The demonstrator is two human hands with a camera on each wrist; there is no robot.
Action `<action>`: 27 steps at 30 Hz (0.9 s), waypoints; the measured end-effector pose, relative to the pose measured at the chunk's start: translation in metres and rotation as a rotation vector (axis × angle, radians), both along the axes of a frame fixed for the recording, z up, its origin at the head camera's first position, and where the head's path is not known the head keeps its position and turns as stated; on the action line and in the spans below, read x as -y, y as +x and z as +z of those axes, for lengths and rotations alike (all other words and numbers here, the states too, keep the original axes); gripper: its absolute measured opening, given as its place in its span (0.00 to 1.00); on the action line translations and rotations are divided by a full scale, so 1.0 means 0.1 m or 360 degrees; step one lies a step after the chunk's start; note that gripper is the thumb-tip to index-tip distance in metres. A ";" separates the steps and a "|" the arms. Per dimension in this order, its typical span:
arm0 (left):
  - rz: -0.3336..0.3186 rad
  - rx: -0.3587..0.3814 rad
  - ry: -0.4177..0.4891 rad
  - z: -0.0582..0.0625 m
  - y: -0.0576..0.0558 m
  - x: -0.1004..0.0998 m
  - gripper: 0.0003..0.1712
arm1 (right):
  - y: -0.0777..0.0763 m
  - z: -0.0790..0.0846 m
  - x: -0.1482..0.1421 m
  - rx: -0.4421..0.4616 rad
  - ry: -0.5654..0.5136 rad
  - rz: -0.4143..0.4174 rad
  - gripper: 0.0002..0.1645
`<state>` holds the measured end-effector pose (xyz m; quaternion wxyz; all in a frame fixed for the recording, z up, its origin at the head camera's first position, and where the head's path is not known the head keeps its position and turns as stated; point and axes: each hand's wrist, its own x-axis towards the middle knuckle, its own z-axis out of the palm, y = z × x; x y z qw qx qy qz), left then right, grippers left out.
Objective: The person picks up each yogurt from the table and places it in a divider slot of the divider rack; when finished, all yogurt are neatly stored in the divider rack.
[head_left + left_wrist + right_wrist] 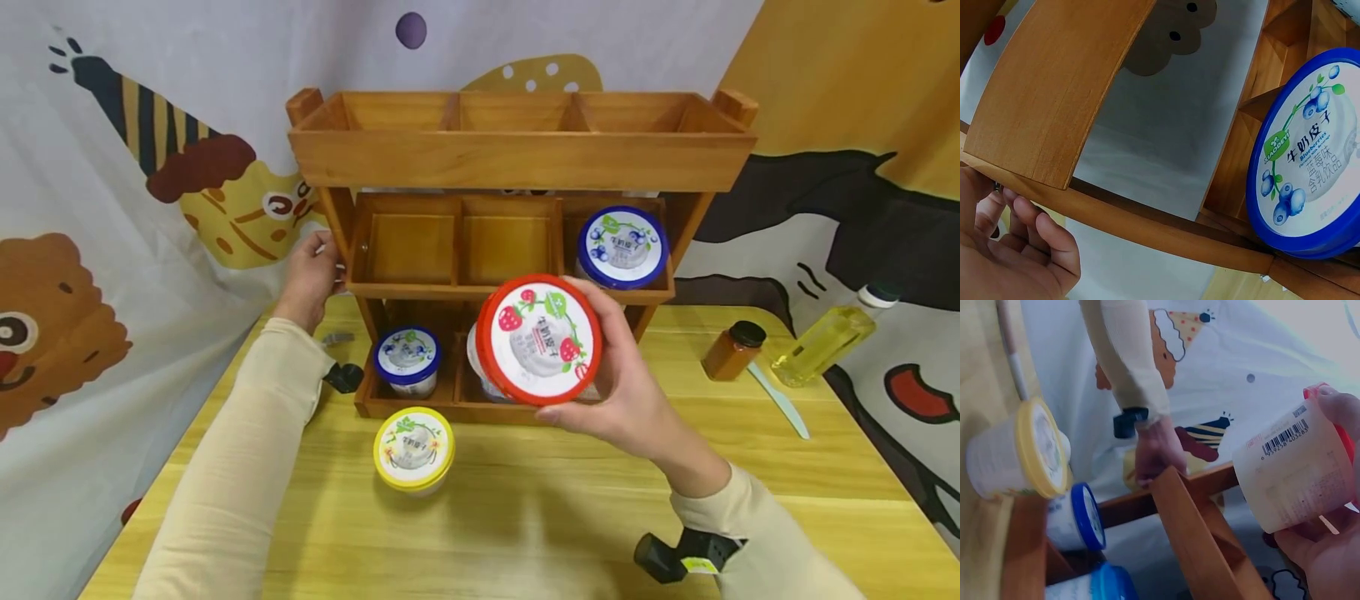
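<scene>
My right hand (622, 383) grips a white tub with a red strawberry lid (540, 337), lifted in front of the wooden shelf (521, 158) and tilted so the lid faces me. In the right wrist view, the tub's barcode side (1294, 465) shows. My left hand (309, 275) holds the shelf's left side at middle-tier height, fingers curled at the edge. A blue-lidded blueberry tub (622, 247) sits in the middle tier's right compartment; another blue-lidded tub (407, 358) sits bottom left. A yellow-lidded tub (414, 450) stands on the table before the shelf.
The held tub partly hides the bottom tier's middle. On the table (480, 533) at right stand a dark-capped jar (733, 350) and a bottle of yellow liquid (828, 342), with a pale green knife (780, 400) between. A printed cloth (225, 50) hangs behind.
</scene>
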<state>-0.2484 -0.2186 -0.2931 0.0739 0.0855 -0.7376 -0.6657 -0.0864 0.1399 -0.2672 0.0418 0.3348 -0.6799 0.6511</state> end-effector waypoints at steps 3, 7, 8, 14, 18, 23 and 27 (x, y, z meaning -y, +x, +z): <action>-0.0007 0.0010 -0.0003 0.00 0.00 0.01 0.12 | -0.12 0.06 0.02 -0.0039 -0.0008 -0.0005 0.67; -0.0009 0.0025 -0.0020 0.00 0.01 0.02 0.11 | -0.27 0.10 0.06 -0.0058 0.0011 -0.0027 0.63; -0.0010 0.0029 -0.0029 0.00 0.01 0.02 0.11 | -0.31 0.10 0.07 -0.0062 0.0022 -0.0040 0.63; -0.0026 0.0034 -0.0057 0.01 0.02 0.02 0.12 | -0.50 0.14 0.11 -0.0067 0.0010 -0.0069 0.62; -0.0027 0.0028 -0.0040 0.02 0.01 0.02 0.11 | -0.61 0.14 0.13 -0.0023 -0.0010 -0.0085 0.62; -0.0020 0.0035 -0.0023 0.02 0.01 0.02 0.11 | -0.73 0.13 0.16 -0.0006 -0.0002 -0.0158 0.60; -0.0015 0.0046 -0.0033 0.01 0.00 0.02 0.11 | -0.82 0.13 0.20 0.0012 0.0007 -0.0220 0.60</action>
